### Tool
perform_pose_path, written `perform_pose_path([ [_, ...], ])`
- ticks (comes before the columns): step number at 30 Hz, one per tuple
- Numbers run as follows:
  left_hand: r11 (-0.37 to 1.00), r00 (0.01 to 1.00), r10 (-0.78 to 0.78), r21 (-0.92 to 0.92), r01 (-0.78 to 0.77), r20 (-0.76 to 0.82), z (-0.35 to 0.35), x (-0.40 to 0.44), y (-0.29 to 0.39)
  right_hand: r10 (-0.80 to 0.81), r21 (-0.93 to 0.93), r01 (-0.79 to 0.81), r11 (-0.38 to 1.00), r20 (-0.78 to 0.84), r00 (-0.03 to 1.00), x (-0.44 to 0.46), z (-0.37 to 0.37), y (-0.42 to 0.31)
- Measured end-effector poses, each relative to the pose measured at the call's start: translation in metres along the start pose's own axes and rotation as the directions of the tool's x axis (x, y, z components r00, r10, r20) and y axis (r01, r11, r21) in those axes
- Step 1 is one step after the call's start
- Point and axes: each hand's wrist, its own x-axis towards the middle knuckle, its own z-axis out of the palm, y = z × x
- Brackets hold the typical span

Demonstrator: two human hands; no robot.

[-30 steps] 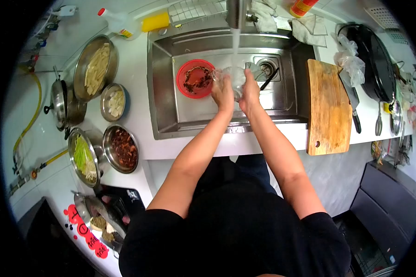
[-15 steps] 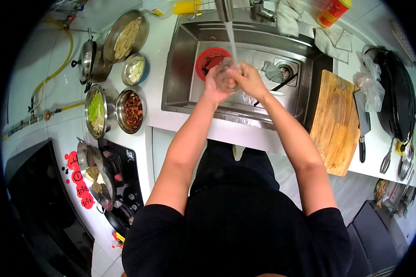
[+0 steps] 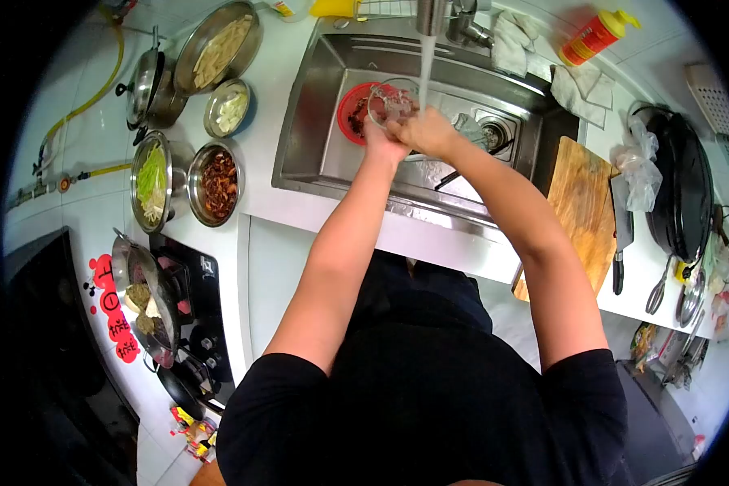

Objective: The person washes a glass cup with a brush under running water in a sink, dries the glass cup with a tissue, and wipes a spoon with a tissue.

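Observation:
Water runs from the faucet (image 3: 429,20) onto my hands above the metal sink (image 3: 332,154). My left hand (image 3: 382,139) grips a clear glass bowl (image 3: 390,93) from below, its fingers partly hidden behind the glass. My right hand (image 3: 425,131) is closed at the bowl's near right side; whether it holds the rim or something small, I cannot make out. Under the bowl, to its left, a red basin (image 3: 352,117) with dark scraps rests in the sink. A greyish clear item (image 3: 468,128) lies by the drain (image 3: 492,134).
Metal bowls of food, such as one with dark pieces (image 3: 219,185), stand on the left counter beside a stove (image 3: 206,324). Right of the sink are a wooden board (image 3: 579,215), a cleaver (image 3: 621,219) and a black pan (image 3: 680,186). Cloths (image 3: 579,93) lie behind the sink.
Both hands have stayed together under the water, and the glass bowl now shows its round opening at their upper left. The greyish item left the hands earlier and lies by the drain. The view has shifted.

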Motion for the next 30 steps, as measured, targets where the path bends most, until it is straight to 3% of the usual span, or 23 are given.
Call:
perform_pose_path([
  [2,0.999,0.999,0.04,0.031,-0.04,0.027,-0.016,0.023,0.002,0.026,-0.032,-0.026,0.999,-0.002,1.0,0.009,0.018,0.005],
  [5,1.0,0.997,0.018,-0.001,-0.018,0.074,-0.004,0.026,-0.005,-0.101,-0.15,0.099,0.984,-0.002,0.995,0.008,-0.003,0.013],
  [8,0.999,0.998,-0.025,0.034,0.023,0.061,0.014,0.011,-0.024,-0.018,-0.065,0.01,0.998,-0.115,0.993,-0.018,0.012,0.026],
  [11,0.995,0.996,-0.085,0.059,0.083,0.033,0.005,0.029,-0.045,0.098,-0.049,-0.093,0.994,0.097,0.99,-0.05,-0.015,0.026],
  [15,0.973,0.993,-0.093,0.22,0.074,0.079,0.009,0.024,-0.046,0.049,0.124,-0.06,0.99,0.097,0.994,-0.078,-0.033,0.025],
  [18,0.957,0.961,-0.121,0.286,0.047,0.249,-0.008,0.031,-0.029,0.083,0.238,-0.095,0.967,0.059,0.995,-0.083,-0.044,0.021],
  [21,0.889,0.968,0.03,0.436,-0.14,0.249,-0.012,0.011,-0.015,0.093,0.33,-0.028,0.944,-0.183,0.979,-0.084,-0.03,0.021],
  [22,0.863,0.949,0.049,0.464,-0.198,0.312,-0.02,0.014,-0.007,0.15,0.395,-0.065,0.917,-0.19,0.97,-0.084,-0.026,0.02],
  [25,0.83,0.943,0.12,0.49,-0.266,0.309,-0.024,0.014,0.002,0.262,0.71,-0.162,0.685,-0.033,0.964,-0.079,-0.022,0.02],
  [28,0.835,0.951,0.161,0.477,-0.275,0.265,-0.006,-0.003,0.006,0.29,0.669,-0.119,0.734,-0.151,0.945,-0.067,-0.022,0.01],
  [30,0.862,0.951,0.061,0.464,-0.203,0.302,-0.005,-0.01,0.014,0.336,0.574,-0.187,0.797,-0.166,0.927,-0.056,-0.019,0.002],
])
